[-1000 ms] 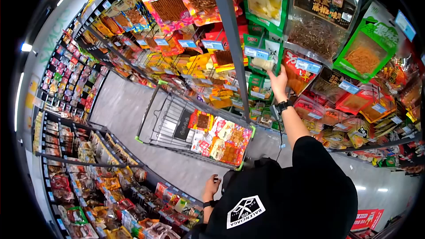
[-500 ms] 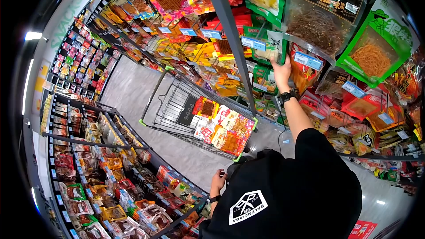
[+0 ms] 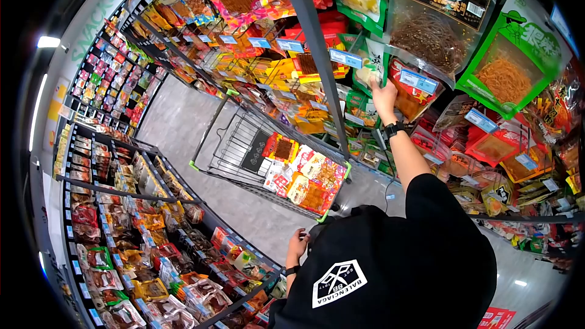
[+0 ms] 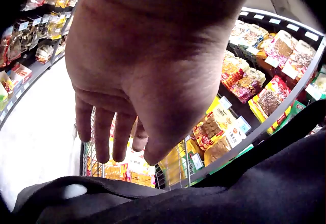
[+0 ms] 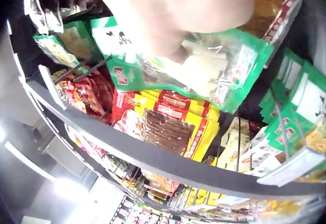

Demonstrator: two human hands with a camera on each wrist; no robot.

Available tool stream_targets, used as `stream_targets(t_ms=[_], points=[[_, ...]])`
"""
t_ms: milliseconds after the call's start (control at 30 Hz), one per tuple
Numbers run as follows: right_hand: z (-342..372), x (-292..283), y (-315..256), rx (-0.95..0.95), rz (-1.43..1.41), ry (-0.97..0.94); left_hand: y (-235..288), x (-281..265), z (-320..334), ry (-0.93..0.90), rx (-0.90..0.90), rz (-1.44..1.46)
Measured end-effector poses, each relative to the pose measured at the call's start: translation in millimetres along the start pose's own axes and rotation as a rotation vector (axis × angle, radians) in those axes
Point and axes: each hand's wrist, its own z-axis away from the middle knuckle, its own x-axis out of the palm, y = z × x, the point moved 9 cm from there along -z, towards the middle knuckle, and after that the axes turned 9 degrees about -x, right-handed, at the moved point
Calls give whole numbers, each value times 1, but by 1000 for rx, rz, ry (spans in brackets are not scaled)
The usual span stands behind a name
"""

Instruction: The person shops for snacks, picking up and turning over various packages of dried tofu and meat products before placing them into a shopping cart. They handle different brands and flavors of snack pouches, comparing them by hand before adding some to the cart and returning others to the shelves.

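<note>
At the hanging rack, my right hand (image 3: 384,99) pinches the lower edge of a green-edged packet (image 3: 375,55) with a clear window. In the right wrist view this packet (image 5: 238,71) lies tilted under my right hand (image 5: 178,10), pale pieces showing through its window; part of it is hidden by the fingers. Low beside my body hangs my left hand (image 3: 297,245), holding nothing. The left wrist view shows the left hand (image 4: 142,76) with its fingers loosely extended downward.
A wire shopping cart (image 3: 220,159) with several snack packs (image 3: 309,190) stands in the aisle. A grey post (image 3: 317,42) rises left of my right hand. Price tags (image 3: 418,81) jut out among hanging packs. Another snack shelf (image 3: 91,181) lines the left side.
The head view has shifted slightly, bringing more of the left shelf into sight. My right hand keeps its hold at the green packet, whose position has changed little. The left hand still hangs.
</note>
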Motion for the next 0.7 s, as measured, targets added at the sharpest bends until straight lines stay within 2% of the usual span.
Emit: stream_targets(t_ms=[133,300,433,567,633,700], points=[[24,-23,-31,-32,164,28,5,-8,-4,23,78,-3],[53,-55,-91,-27,187,-93,39,-24,4,26,161,7],[74,-69,-106,102,-4,-228,64,-35,-4,9,171,-25],[92,-87,-121,292,-278,-344,118,-53,3,23,284,61],[102,-97,-131,382,-319,-413,146,-61,6,2,311,85],[114,-99,-150,438,-359,-495,181,-63,13,-46,436,71]])
